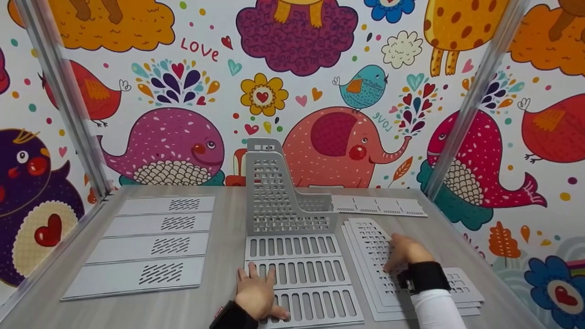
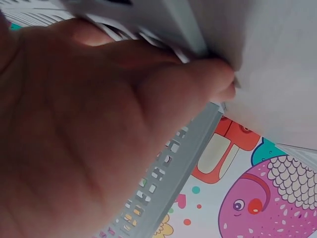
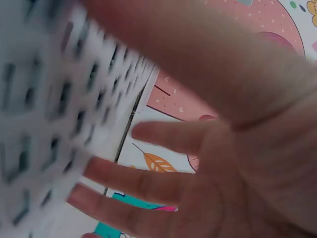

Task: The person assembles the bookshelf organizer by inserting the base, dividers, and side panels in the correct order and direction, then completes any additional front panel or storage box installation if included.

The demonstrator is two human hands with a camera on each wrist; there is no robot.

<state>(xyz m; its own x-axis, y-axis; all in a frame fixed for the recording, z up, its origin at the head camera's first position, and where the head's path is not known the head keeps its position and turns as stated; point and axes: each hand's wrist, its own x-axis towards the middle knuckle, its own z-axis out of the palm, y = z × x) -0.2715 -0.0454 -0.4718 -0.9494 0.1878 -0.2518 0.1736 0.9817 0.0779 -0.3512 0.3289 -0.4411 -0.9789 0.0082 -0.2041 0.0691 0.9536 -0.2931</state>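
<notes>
Grey perforated rack (image 1: 287, 201) stands mid-table in the head view, tall at the back and stepping down to a low front; slotted panels (image 1: 301, 261) lie flat in three rows from its foot towards the person; left hand (image 1: 257, 294) at the left side of these nearer rows, fingers spread and fairly straight, thumb out over the slots, touching rather than gripping; black band (image 1: 233, 316) on that wrist; right hand (image 1: 406, 252) over a fanned stack of perforated sheets (image 1: 372, 256), to the right of the slotted rows, thumb and fingers parted, a firm hold not visible; black strap (image 1: 428, 276) and white sleeve (image 1: 436, 306) behind it; pale panels with slanted slots (image 1: 128, 244) in four rows on the left of the table (image 1: 224, 256); narrow white strip (image 1: 379, 205) at the back, right of the rack; printed wall (image 1: 210, 18) behind, whales, elephant, birds. Left wrist view: palm and thumb fill much of it; thumb tip close against a pale edge, finger ends partly hidden, so a pinch cannot be told; rack slants past below the hand. Right wrist view: blurred perforated sheet along the left; three fingers extended and apart near its edge, thumb reaching across above them, its tip out of sight.
</notes>
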